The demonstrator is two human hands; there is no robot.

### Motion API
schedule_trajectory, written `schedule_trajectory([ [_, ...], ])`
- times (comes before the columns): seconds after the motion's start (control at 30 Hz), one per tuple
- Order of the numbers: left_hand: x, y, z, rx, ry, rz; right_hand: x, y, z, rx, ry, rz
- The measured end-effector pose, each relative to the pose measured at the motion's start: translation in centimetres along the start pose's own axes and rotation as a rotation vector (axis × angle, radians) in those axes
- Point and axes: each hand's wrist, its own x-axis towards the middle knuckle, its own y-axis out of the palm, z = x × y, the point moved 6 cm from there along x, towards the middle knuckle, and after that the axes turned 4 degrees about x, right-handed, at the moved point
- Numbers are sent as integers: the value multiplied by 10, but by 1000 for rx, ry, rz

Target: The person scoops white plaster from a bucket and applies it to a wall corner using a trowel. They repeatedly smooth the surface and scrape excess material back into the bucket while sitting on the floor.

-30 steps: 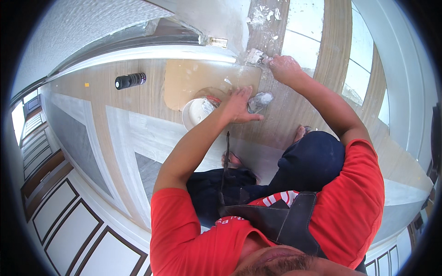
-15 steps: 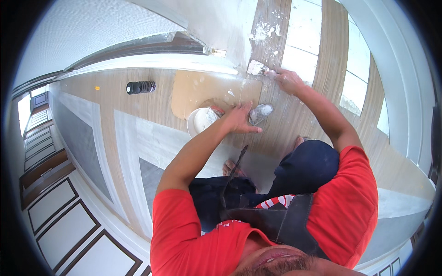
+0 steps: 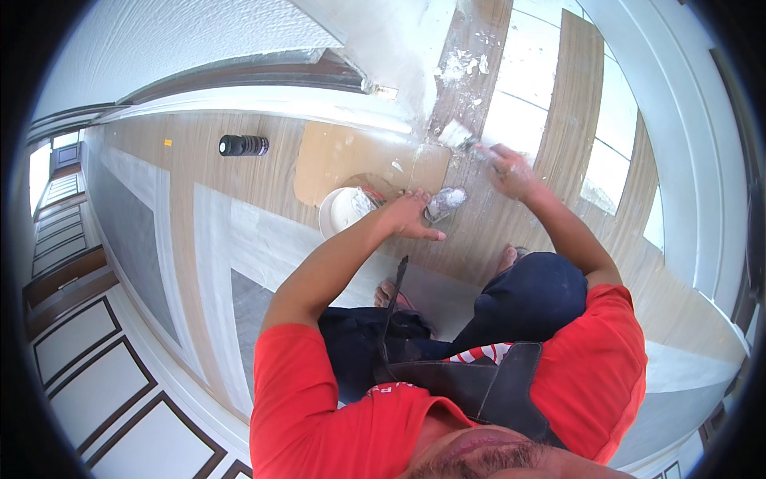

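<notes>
White-coated flat tool (image 3: 456, 134) is at upper centre of the frame, its handle gripped by the right hand (image 3: 511, 172), the nearer one; its long axis slants up-left from there; the left hand (image 3: 411, 215), spread open, is beside a tub (image 3: 323, 217).

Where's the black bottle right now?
In the head view, the black bottle is in the upper left, on the wood-patterned floor, just left of the tan board.

One bare left hand (image 3: 407, 217): was palm-down, thumb (image 3: 435, 235) splayed. One bare right hand (image 3: 512, 176): was curled closed, forearm (image 3: 562, 222) angled forward.
</notes>
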Motion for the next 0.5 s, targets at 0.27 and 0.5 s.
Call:
schedule_trajectory([
  [0.27, -13, -2, -9, 29, -47, 108, 6, 42, 35, -234, -238, 158],
  [0.5, -7, -2, -7, 59, -50, 122, 2, 31, 15, -286, -222, 126],
])
